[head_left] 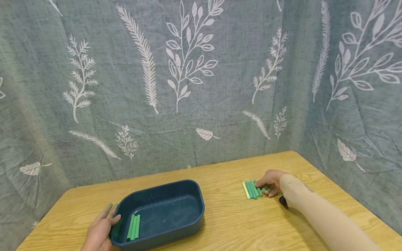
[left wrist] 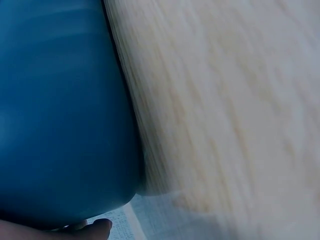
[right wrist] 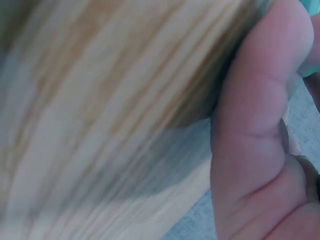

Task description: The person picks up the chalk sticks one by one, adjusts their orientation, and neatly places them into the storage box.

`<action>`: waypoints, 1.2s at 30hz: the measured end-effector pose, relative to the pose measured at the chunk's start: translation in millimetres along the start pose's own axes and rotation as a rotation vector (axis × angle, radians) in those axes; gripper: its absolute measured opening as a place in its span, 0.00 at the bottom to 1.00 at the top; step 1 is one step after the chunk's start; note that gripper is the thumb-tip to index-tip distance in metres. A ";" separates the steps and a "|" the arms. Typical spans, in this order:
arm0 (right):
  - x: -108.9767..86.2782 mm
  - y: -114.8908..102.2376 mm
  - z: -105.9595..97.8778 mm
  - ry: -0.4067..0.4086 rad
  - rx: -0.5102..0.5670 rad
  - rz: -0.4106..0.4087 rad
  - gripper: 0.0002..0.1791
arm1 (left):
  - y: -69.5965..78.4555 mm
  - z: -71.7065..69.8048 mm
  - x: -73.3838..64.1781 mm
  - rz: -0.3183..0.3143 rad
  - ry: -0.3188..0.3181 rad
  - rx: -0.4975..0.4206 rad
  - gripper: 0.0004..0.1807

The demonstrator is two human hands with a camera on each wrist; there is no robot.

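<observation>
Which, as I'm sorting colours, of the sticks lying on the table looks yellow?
The leftmost stick in the row, farthest from the right hand: it is pale yellow, whereas the other sticks there look green or teal.

Blue bin [left wrist: 65,125] at left, pale wood-grain tabletop [left wrist: 240,110] alongside, left grip [left wrist: 92,231] by its lower edge

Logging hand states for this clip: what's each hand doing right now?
Left hand: holding the blue tub by its rim.
Right hand: at the row of sticks; can't tell whether it grips one.
</observation>
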State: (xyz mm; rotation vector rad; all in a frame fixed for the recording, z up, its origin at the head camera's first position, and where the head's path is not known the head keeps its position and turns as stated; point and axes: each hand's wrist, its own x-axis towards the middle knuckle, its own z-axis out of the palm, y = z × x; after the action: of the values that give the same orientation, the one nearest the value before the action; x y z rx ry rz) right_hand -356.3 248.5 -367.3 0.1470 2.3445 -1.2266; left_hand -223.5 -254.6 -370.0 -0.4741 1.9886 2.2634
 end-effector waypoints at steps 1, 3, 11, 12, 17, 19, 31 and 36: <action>0.0 -0.7 0.4 -0.002 -0.009 -0.002 0.12 | -0.9 -1.0 0.8 -0.001 0.001 -0.004 0.37; -0.3 -2.1 1.4 0.002 -0.020 0.000 0.12 | -3.5 -4.1 3.6 -0.001 0.000 -0.011 0.37; 1.2 -0.5 -2.0 -0.048 0.032 0.017 0.12 | -13.1 -9.6 12.5 0.008 0.026 -0.047 0.39; 1.1 0.2 -3.2 -0.054 0.045 0.019 0.11 | -13.1 -8.9 12.3 0.012 0.027 -0.047 0.39; -1.6 3.8 -7.9 -0.062 0.092 0.002 0.10 | -6.4 -1.1 6.6 0.027 0.003 -0.039 0.37; -3.8 5.7 -9.3 -0.059 0.103 -0.016 0.10 | -4.4 0.6 4.7 0.029 -0.005 -0.029 0.37; -31.0 -4.0 -21.2 -0.108 0.300 -0.167 0.15 | -3.3 8.2 4.8 0.034 0.007 -0.047 0.36; -36.5 -13.0 -16.9 -0.163 0.345 -0.197 0.16 | -6.0 3.6 3.9 0.032 -0.003 -0.062 0.36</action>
State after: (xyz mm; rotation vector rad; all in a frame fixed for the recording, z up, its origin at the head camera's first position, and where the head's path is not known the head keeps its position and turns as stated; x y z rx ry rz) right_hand -334.7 258.9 -332.5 -0.0703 2.0298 -1.6679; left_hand -226.2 -250.8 -376.4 -0.4465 1.9430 2.3499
